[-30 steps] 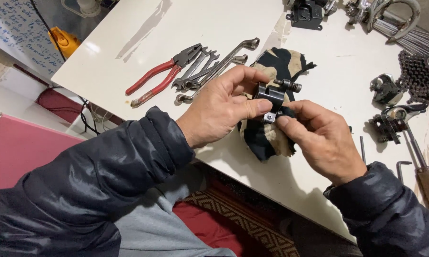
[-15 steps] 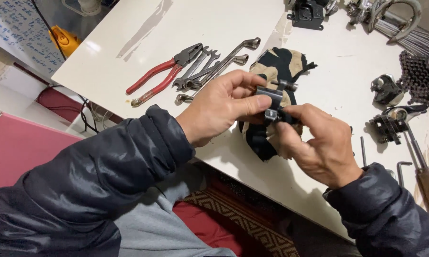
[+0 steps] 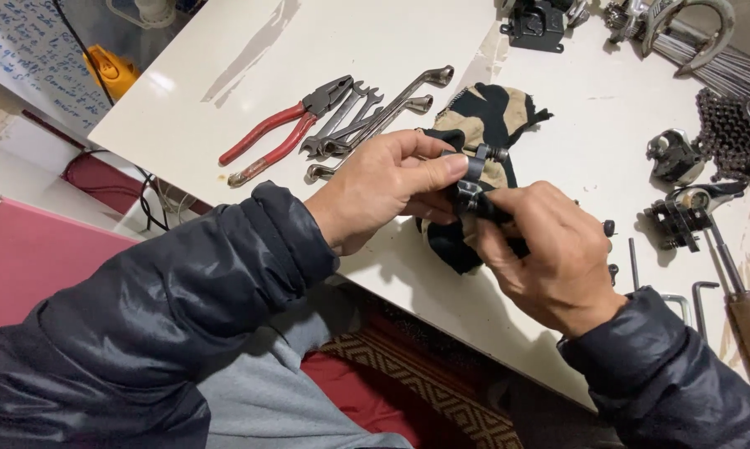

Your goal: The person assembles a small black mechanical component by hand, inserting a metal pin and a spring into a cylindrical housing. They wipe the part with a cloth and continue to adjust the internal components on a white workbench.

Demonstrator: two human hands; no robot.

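At frame centre, our left hand (image 3: 383, 187) and right hand (image 3: 550, 258) both pinch the small black metal clamp part (image 3: 472, 185). Its bolt end points toward the upper right, and both hands are equally close.

Both arms wear dark padded sleeves. The left arm enters from seven o'clock and angles toward two o'clock, wrist bare past the cuff. The left hand (image 3: 383, 187) is curled, thumb and forefinger pinched together at its three o'clock side. The right arm enters from five o'clock. The right hand (image 3: 550, 254) shows its back, fingers folded, meeting the left at ten o'clock.
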